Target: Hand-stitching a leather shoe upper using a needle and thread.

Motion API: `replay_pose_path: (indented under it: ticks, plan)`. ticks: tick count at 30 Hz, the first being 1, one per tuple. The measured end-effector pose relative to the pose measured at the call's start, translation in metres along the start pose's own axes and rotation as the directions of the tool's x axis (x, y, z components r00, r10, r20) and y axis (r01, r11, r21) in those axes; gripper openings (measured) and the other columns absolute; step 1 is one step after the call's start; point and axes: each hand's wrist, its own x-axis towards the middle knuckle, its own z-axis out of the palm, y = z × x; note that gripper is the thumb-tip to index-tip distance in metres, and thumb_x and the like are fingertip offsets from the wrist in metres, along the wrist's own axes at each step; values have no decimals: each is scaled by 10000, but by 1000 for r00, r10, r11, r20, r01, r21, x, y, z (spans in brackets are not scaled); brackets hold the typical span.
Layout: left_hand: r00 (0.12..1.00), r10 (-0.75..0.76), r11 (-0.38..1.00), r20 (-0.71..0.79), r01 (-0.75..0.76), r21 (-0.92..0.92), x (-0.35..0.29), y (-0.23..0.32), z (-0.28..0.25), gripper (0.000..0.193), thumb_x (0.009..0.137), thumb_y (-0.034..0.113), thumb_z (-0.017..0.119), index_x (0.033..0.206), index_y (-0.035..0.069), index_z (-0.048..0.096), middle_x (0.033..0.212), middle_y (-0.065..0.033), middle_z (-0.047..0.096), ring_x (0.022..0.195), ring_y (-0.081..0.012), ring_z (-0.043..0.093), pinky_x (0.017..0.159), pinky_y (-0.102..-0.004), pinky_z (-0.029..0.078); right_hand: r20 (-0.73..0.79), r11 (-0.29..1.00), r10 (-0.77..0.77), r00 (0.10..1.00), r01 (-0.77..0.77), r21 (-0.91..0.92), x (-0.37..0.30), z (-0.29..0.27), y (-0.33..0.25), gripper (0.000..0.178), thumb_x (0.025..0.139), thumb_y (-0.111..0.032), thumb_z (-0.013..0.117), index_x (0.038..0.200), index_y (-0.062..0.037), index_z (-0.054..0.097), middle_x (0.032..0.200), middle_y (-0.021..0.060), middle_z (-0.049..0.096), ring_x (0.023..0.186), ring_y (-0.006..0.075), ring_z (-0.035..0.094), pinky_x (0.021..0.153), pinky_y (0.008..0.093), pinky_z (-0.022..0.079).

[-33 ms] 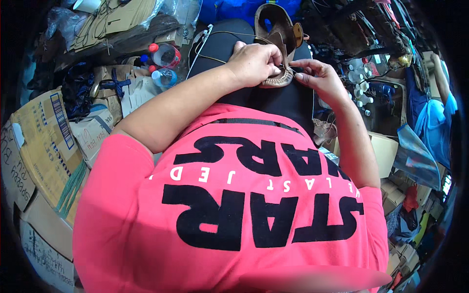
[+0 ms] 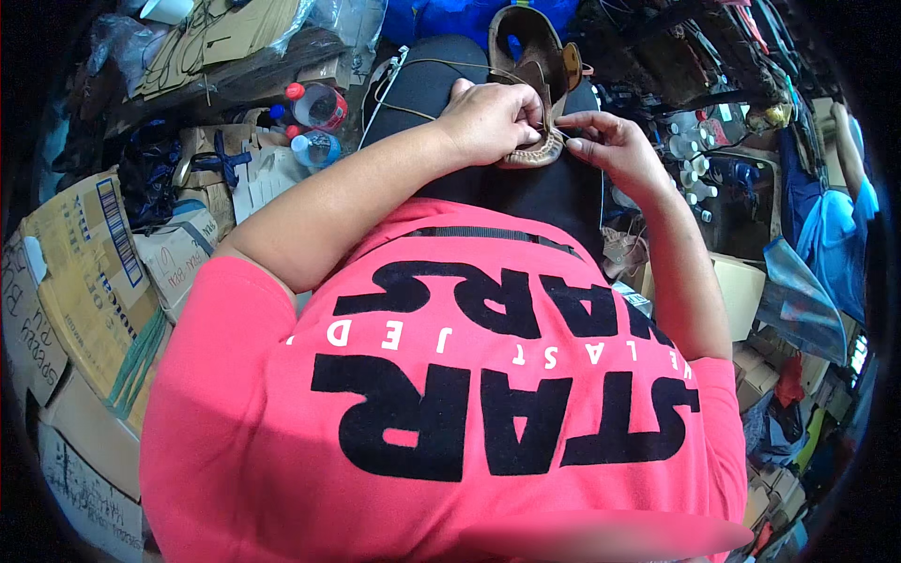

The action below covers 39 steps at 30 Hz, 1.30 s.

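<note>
A brown leather shoe (image 2: pixel 531 158) rests across my dark-clad thighs, its rounded, gathered toe seam toward me and its open heel pointing away. My left hand (image 2: pixel 490 122) is curled over the shoe's opening, fingers closed on the leather edge and partly hidden inside. At the right side of the toe, the thumb and forefinger of my right hand (image 2: pixel 615 150) are bent close together against the seam. Something thin and pale shows by those fingertips, too small to name. A tan cord (image 2: pixel 449 64) loops from the shoe across my left thigh.
Plastic bottles (image 2: pixel 319 148) lie left of my legs, beside cardboard boxes (image 2: pixel 84 267). Small white-capped bottles (image 2: pixel 690 150) stand at the right, near a cluttered dark rack (image 2: pixel 704 56). Another person's arm (image 2: pixel 849 155) shows at the far right.
</note>
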Motion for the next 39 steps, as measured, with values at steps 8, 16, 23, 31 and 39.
replay_pose_path:
  ticks: [8, 16, 23, 31, 39]
  plan:
    - [991, 87, 993, 99, -95, 76, 9, 5, -7, 160, 766, 208, 685, 846, 82, 631, 782, -68, 666, 744, -229, 653, 711, -331, 482, 32, 945, 126, 992, -110, -308, 17, 6, -26, 120, 818, -71, 690, 898, 2, 638, 822, -11, 625, 766, 47, 548, 700, 202, 453]
    - [966, 240, 906, 92, -257, 336, -7, -1, -33, 93, 803, 201, 635, 837, 115, 623, 838, -44, 642, 942, -278, 576, 782, -446, 421, -39, 999, 19, 999, -21, -42, 6, -19, -7, 150, 819, -142, 713, 817, -26, 618, 754, -43, 591, 721, 37, 507, 668, 196, 405]
    - [984, 136, 974, 113, -154, 166, 1, 8, -18, 115, 838, 144, 569, 912, 58, 589, 797, -162, 632, 811, -350, 622, 709, -439, 482, -86, 944, -115, 990, 82, -319, -16, -18, 5, 178, 782, -142, 738, 871, -32, 629, 913, -5, 490, 816, 88, 478, 704, 227, 400]
    - [957, 252, 936, 145, -279, 215, 5, 4, -9, 126, 883, 197, 537, 925, 91, 589, 779, -168, 631, 780, -365, 619, 679, -452, 479, -220, 749, -403, 888, 182, -637, -4, -41, -8, 136, 786, -134, 692, 844, -40, 612, 958, 78, 559, 893, 230, 581, 764, 338, 470]
    - [964, 225, 932, 140, -255, 257, 5, -4, -8, 119, 868, 201, 524, 890, 110, 597, 748, -135, 629, 778, -332, 616, 701, -455, 436, 162, 245, -464, 871, 302, -921, -4, -18, -47, 101, 788, -172, 638, 867, -109, 641, 898, 53, 626, 922, 259, 591, 836, 396, 426]
